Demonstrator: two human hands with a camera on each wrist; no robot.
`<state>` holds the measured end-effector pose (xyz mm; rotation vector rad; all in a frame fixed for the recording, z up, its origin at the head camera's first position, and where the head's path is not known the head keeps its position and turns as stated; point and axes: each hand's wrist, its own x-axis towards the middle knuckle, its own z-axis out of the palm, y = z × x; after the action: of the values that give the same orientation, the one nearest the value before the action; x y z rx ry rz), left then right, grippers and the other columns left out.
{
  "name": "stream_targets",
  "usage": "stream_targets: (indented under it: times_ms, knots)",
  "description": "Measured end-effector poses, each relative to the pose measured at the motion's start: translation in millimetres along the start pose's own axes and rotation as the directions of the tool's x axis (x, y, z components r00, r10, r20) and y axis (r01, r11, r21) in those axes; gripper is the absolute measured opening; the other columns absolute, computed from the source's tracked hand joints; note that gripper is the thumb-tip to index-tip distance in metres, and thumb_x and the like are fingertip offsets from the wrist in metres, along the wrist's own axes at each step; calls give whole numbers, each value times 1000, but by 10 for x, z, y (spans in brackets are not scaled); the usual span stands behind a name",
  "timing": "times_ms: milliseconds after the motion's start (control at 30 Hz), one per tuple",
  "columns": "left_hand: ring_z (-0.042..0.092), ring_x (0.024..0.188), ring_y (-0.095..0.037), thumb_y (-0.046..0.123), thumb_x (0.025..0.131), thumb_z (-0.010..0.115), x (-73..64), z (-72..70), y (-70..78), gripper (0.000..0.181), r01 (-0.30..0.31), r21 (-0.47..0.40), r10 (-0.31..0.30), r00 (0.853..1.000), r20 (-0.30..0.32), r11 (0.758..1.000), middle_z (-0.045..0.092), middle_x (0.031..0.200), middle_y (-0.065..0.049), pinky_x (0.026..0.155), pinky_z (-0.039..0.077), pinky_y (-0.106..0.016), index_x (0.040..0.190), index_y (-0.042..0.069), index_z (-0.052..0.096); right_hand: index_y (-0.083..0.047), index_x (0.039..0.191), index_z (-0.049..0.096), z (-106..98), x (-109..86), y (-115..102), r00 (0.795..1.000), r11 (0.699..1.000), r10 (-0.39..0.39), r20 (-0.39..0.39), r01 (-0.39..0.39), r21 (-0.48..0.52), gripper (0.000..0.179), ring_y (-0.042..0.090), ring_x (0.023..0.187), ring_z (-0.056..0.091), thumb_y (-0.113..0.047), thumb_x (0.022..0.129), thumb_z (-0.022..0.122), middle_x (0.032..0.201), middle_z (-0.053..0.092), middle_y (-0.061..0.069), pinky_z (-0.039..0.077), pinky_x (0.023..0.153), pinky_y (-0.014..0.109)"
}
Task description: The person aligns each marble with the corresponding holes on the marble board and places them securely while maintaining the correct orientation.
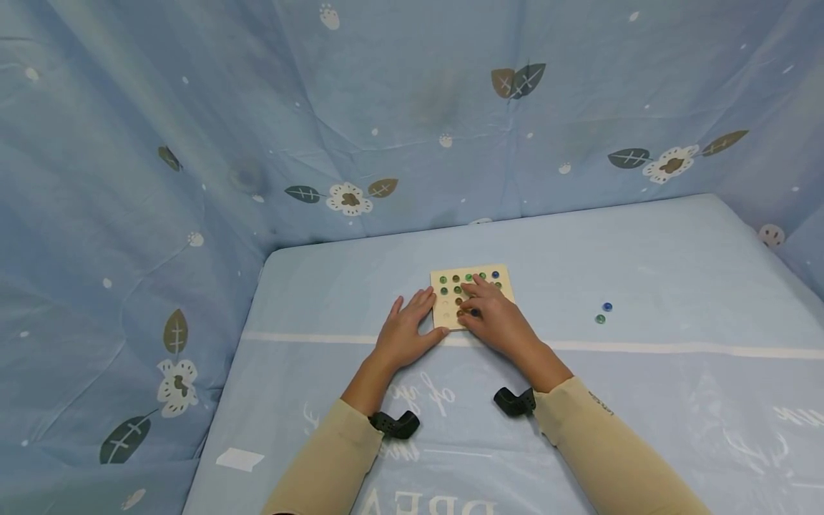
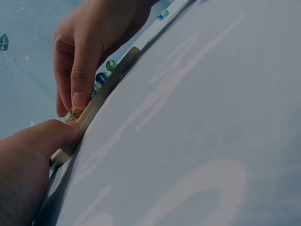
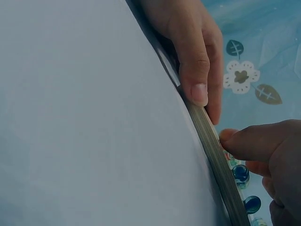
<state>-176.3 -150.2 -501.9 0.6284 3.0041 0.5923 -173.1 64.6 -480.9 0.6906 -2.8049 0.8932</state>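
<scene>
A pale wooden board (image 1: 440,304) lies on the table with rows of shallow round hollows, many holding green, brown and blue glass marbles. My left hand (image 1: 405,336) rests at its left side, fingers fairly straight along the left edge and thumb against the near edge. Over the board's near part, my right hand (image 1: 498,320) pinches an amber marble (image 2: 75,113) between thumb and fingers, low at the surface. A dark blue marble (image 3: 252,204) sits on the board beside the right hand. Part of the board is hidden under the right hand.
A blue marble (image 1: 608,307) and a green marble (image 1: 601,319) lie loose on the table to the right of the board. A white paper-like patch (image 1: 240,459) is at the front left. Blue patterned curtains (image 1: 412,107) hang behind and at the sides.
</scene>
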Motion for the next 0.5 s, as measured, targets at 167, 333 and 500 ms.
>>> stream_targets:
  times_ms: [167, 333, 500]
  knots:
    - [20, 143, -11, 62, 87, 49, 0, -3, 2, 78, 3, -6, -3, 1000, 4, 1000, 22, 155, 9, 119, 8, -42, 149, 19, 29, -8, 102, 73, -22, -6, 11, 1000, 1000, 22, -3, -22, -5, 25, 28, 141, 26, -27, 86, 68, 142, 47, 7, 33, 109, 53]
    - [20, 143, -10, 62, 88, 49, 3, 3, -8, 78, -1, -5, 1, 1000, -1, 1000, 22, 155, 9, 119, 8, -42, 149, 19, 29, -8, 103, 73, -52, -18, 32, 999, 999, 38, 1, -38, 1, 26, 26, 142, 25, -28, 86, 68, 142, 47, 7, 34, 108, 52]
    - [20, 143, -11, 61, 88, 50, 4, 1, -7, 77, -1, -20, 1, 1000, -4, 1000, 22, 155, 8, 119, 7, -43, 149, 18, 29, -7, 103, 73, -73, -24, 68, 1000, 1000, 8, -24, -8, -3, 27, 28, 141, 28, -24, 83, 72, 138, 52, 9, 32, 109, 52]
